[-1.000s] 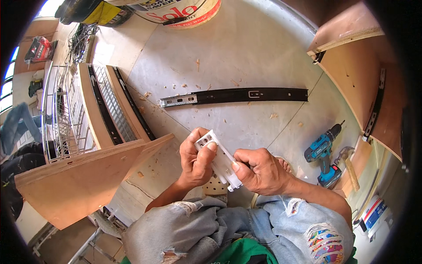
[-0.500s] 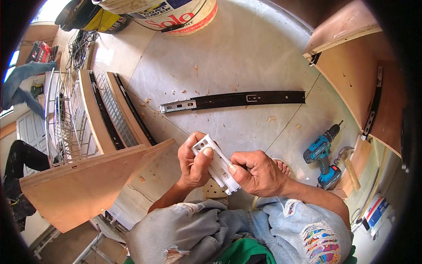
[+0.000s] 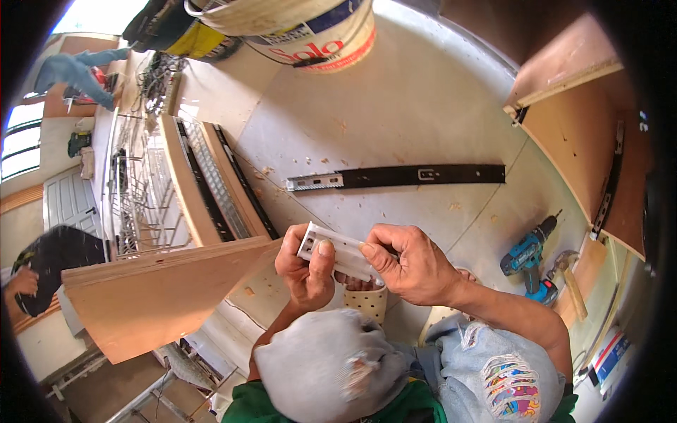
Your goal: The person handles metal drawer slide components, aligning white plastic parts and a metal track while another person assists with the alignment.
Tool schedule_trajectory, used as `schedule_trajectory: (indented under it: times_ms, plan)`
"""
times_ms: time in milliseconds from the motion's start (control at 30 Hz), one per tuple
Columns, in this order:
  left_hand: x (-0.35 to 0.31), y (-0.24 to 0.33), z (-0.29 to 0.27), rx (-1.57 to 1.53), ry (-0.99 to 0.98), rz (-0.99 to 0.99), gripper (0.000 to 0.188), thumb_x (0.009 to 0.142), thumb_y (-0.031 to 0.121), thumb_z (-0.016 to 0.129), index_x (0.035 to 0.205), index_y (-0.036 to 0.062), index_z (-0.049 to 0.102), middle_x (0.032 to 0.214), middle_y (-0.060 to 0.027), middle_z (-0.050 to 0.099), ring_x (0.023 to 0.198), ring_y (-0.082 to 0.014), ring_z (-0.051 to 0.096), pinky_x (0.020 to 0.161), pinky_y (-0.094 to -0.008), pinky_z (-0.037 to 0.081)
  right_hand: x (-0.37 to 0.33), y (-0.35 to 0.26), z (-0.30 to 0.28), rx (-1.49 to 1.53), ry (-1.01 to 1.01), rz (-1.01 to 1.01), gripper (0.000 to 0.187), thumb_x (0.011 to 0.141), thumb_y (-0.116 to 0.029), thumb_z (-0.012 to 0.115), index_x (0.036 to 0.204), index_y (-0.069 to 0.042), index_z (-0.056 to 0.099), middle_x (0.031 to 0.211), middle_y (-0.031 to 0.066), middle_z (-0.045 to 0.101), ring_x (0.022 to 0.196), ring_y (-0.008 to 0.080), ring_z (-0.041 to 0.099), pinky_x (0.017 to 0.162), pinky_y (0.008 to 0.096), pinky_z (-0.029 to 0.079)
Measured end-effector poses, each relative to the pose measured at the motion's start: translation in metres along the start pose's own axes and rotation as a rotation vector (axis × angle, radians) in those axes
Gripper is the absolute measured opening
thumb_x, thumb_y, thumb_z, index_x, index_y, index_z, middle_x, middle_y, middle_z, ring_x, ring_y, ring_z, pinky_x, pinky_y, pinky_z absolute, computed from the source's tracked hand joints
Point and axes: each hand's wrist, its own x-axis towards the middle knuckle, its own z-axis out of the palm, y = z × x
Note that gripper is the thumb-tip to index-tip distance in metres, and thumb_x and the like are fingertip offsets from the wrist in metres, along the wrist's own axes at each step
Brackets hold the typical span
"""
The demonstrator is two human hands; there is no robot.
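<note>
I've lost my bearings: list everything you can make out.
Slotted piece: one, white, centre
Loose drawer slide: one, black-silver, floor ahead
Cordless drill: one, teal-black, right
Hammer: one, tan, beside drill
Plywood drawer: one, tan, left
Cabinet: one, tan, right
Mounted slides: at least three, black, on drawer and cabinet
Wire racks: uncounted, silver, left
Buckets: two, white and black-yellow, top
Cables: uncounted, dark, upper left
Shavings: several, tan, floor
Co-workers: uncounted, blue and black clothing, left
Clogs: two, cream, floor
Left hand: one, bare, on piece
Right hand: one, bare, on piece
</note>
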Motion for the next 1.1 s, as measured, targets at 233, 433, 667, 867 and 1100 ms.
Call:
schedule_trajectory:
  times_ms: [233,433,667,867,1100]
  plan:
    - [0.007,0.044,-0.009,-0.168,0.079,-0.010,0.019,0.092,0.013,0.059,0.096,-0.0036,0.050,0.072,-0.0101,0.061,0.053,-0.0106,0.057,0.042,-0.0250,0.048,0.022,-0.038,0.003,-0.012,-0.030,-0.034,0.036,0.093,-0.027,0.059,0.073,0.002,0.056,0.061,0.0175,0.052,0.054,0.0250,0.048,0.054,0.0391,0.040]
    - [0.003,0.052,-0.029,0.086,0.058,0.107,0.017,0.090,0.013,0.062,0.095,-0.0024,0.056,0.075,-0.0036,0.059,0.061,-0.0055,0.051,0.055,-0.0215,0.044,0.027,-0.056,-0.001,-0.095,-0.133,-0.053,0.036,0.094,-0.029,0.059,0.074,0.002,0.057,0.060,0.0173,0.050,0.054,0.0253,0.048,0.054,0.0384,0.040]
    - [0.002,0.058,-0.030,0.051,0.035,0.111,0.018,0.087,0.010,0.066,0.096,-0.0036,0.059,0.080,-0.0039,0.060,0.066,-0.0063,0.051,0.062,-0.0221,0.043,0.023,-0.059,-0.003,-0.017,-0.134,-0.048,0.038,0.095,-0.035,0.059,0.081,0.001,0.059,0.061,0.0077,0.051,0.059,0.0133,0.048,0.053,0.0334,0.040]
    - [0.009,0.058,-0.033,0.018,-0.088,0.250,0.019,0.084,0.008,0.068,0.098,-0.0050,0.063,0.089,-0.0107,0.066,0.074,-0.0103,0.057,0.067,-0.0254,0.046,0.020,-0.056,-0.013,0.007,-0.158,-0.089,0.037,0.094,-0.036,0.061,0.084,0.000,0.061,0.063,0.0063,0.053,0.059,0.0119,0.048,0.053,0.0314,0.040]
    - [0.006,0.060,-0.024,0.013,-0.049,0.134,0.017,0.084,0.006,0.068,0.097,-0.0048,0.065,0.087,-0.0085,0.065,0.075,-0.0108,0.058,0.068,-0.0255,0.046,0.025,-0.054,-0.016,-0.068,-0.110,-0.134,0.036,0.095,-0.034,0.060,0.084,0.000,0.062,0.062,0.0089,0.053,0.058,0.0132,0.048,0.053,0.0314,0.040]
